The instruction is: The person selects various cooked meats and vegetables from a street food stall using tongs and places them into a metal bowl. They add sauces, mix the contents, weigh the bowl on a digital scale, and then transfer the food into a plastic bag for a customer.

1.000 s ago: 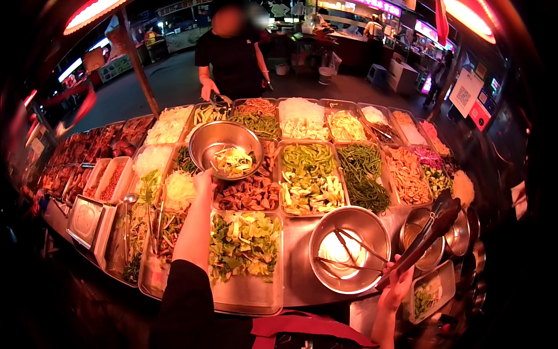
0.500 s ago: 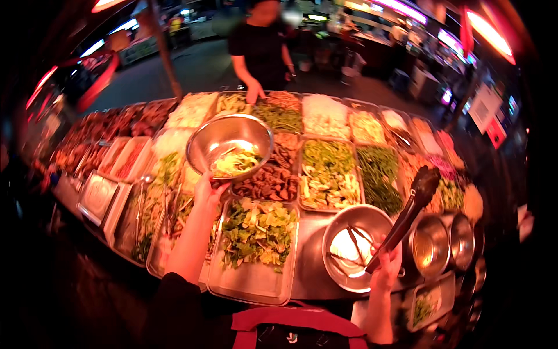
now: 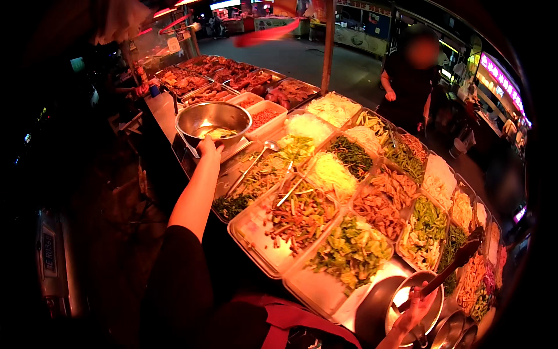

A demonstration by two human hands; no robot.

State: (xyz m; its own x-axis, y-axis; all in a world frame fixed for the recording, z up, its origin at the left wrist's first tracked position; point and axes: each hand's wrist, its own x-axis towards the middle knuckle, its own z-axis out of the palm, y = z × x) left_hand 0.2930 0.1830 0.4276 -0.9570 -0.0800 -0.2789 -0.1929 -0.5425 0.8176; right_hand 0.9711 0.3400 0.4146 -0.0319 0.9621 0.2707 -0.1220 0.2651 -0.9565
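"What are you seeing from out there?"

"Through the head camera, I'm seeing the left hand (image 3: 210, 148) at ten o'clock, its fingers gripping the near side of a steel bowl (image 3: 189, 126). Pale food is lying in the bottom."

"Is the bowl resting on anything?"

"I'm not able to tell. A pale tub (image 3: 261, 132) of small reddish bits is sitting just beside it, on its three o'clock side. A ladle (image 3: 271, 145) is lying near, its handle pointing toward seven."

"And the right hand?"

"The right hand (image 3: 415, 312) is showing between four and five o'clock, closed around dark tongs (image 3: 449, 269) that are slanting toward one. I'm seeing it in front of a second bowl (image 3: 401, 291); whether it's touching that, I can't tell. A tray (image 3: 314, 289) of leafy greens is lying toward five."

"Anyone else?"

"A person in dark clothes (image 3: 410, 84) is standing at two o'clock, beyond the food."
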